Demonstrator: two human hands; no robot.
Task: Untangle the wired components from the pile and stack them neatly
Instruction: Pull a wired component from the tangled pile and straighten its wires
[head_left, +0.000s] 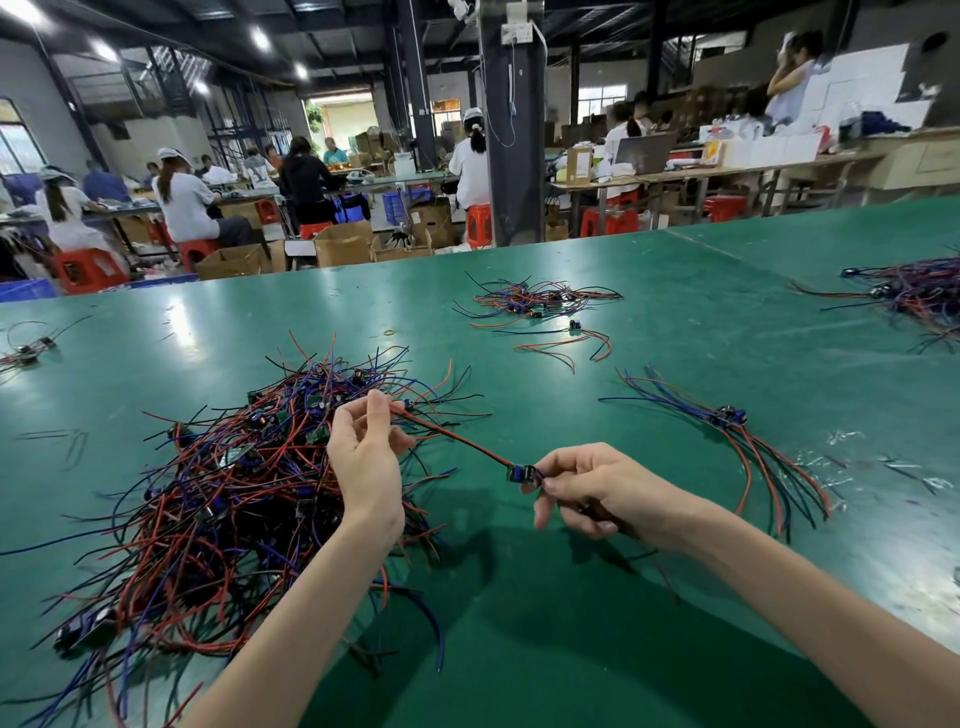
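A big tangled pile (218, 499) of red, blue and black wires with small circuit parts lies on the green table (571, 623) at my left. My right hand (592, 491) pinches one small blue wired component (521, 474) in the air. Its red and black wires (452, 436) stretch taut up to my left hand (363, 452), which pinches them just above the pile. To the right lies a neat stack (727, 418) of components with their wires fanned out.
A smaller wire tangle (535, 301) and a single loose component (574, 326) lie farther back. Another pile (914, 296) sits at the far right, and a few pieces (26, 353) at the left edge. People work at benches beyond the table.
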